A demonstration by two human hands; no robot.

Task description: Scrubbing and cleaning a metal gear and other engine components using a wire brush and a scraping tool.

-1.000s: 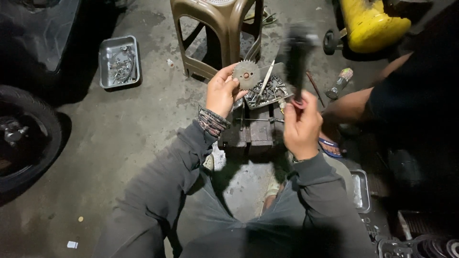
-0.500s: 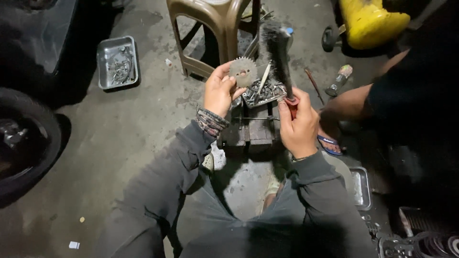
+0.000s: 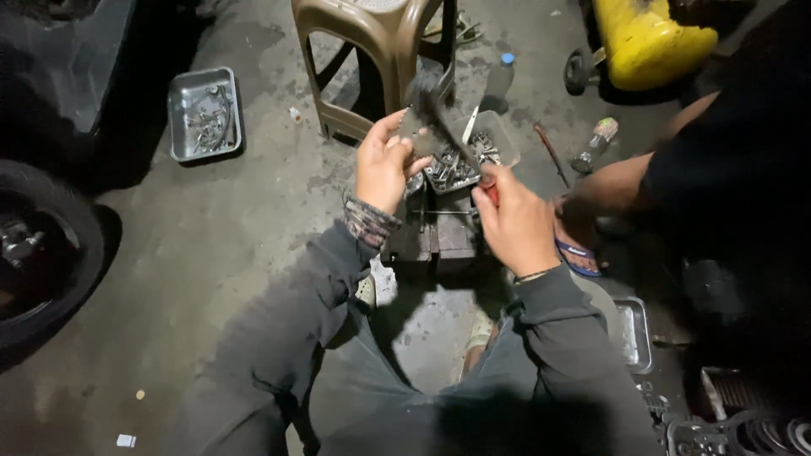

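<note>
Metal showed between my left hand's (image 3: 384, 165) fingers: a small flat part (image 3: 411, 127), pinched upright above the tray of loose hardware (image 3: 494, 139). My right hand (image 3: 515, 221) was clenched around a red-handled brush (image 3: 435, 110), its blurred bristles sweeping across that part. I judged the scrubbing midway; next the part needed turning to present its other face. Beyond stood a brown stool (image 3: 372, 51).

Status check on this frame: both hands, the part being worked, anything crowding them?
Left hand grips a toothed metal part. Right hand holds a brush, bristles blurred against the part. Parts tray and brown stool just beyond; another person's arm close on the right.
</note>
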